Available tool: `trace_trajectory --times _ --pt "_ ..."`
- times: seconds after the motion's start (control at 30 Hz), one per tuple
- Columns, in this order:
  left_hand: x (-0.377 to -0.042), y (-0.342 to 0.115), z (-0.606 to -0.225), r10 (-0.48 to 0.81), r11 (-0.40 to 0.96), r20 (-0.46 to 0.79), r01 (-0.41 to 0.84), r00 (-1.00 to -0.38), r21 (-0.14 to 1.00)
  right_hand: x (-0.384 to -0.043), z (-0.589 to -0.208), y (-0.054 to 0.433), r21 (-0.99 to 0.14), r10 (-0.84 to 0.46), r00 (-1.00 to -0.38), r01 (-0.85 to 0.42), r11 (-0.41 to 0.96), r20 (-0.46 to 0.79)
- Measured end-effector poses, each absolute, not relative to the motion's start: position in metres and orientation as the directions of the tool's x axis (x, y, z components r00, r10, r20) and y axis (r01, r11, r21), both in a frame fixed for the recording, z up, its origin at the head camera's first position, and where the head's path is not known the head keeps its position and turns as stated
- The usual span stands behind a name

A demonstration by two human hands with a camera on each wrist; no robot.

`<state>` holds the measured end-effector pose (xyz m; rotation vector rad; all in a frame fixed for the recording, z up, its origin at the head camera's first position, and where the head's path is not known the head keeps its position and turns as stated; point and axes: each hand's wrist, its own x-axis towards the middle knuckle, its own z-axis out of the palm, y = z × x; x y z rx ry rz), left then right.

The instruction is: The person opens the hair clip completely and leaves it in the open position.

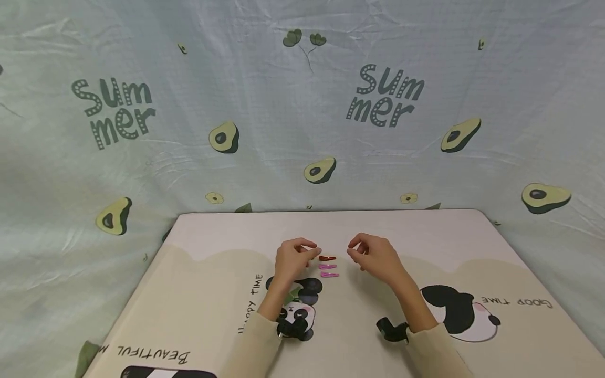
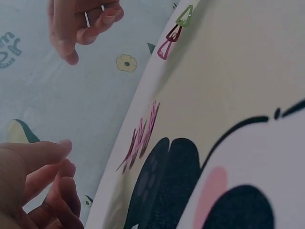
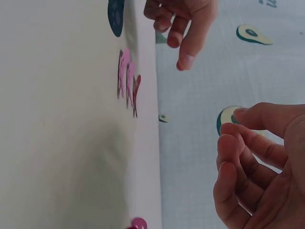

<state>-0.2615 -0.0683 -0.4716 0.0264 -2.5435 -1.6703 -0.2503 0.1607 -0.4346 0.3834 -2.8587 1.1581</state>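
- So there's a little row of hair clips lying flat on the tabletop (image 1: 203, 299), between the two hands but closer to the left one: a dark red clip (image 1: 327, 258) farthest, then a middle pink clip (image 1: 327, 266), then a near pink clip (image 1: 330, 275).
- Left hand (image 1: 294, 257) is just left of the row, fingers loosely bent, nothing in them that I can see.
- Right hand (image 1: 378, 257) is off to the right, same deal: fingers curved, thumb close to the index, no clip showing.
- What could go wrong: the clips are thin and close together, so I reckon a low fingertip could knock one crooked or shove it into its neighbour.
- They also look tricky to get a nail under, so a rushed pinch might just skid one across the tabletop.
- A dangling left sleeve (image 1: 252, 341) or right sleeve (image 1: 437, 346) could drag things too, if an arm reached across low.
- Fun bit: the left wrist view shows a second bunch near the right hand, a green clip (image 2: 188, 16), another dark red clip (image 2: 174, 33) and another pink clip (image 2: 164, 49), end to end. Can't tell if they're linked.
- Head view doesn't show that bunch, probably blocked by the right hand. Right wrist view only catches a cut-off pink bit (image 3: 139, 223) at its bottom edge.
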Motion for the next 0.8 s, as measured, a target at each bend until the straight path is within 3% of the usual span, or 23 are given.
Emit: trace_trajectory --times 0.53,0.8 --pt "-0.271 -0.069 -0.487 0.047 0.532 0.043 0.061 -0.998 0.844 -0.277 -0.459 0.14 -0.671 -0.147 -0.989 -0.108 0.733 -0.002" --pt "-0.277 -0.069 -0.485 0.099 0.648 0.069 0.117 -0.993 0.753 -0.285 -0.467 0.138 -0.562 -0.205 -0.979 -0.177 0.808 0.014"
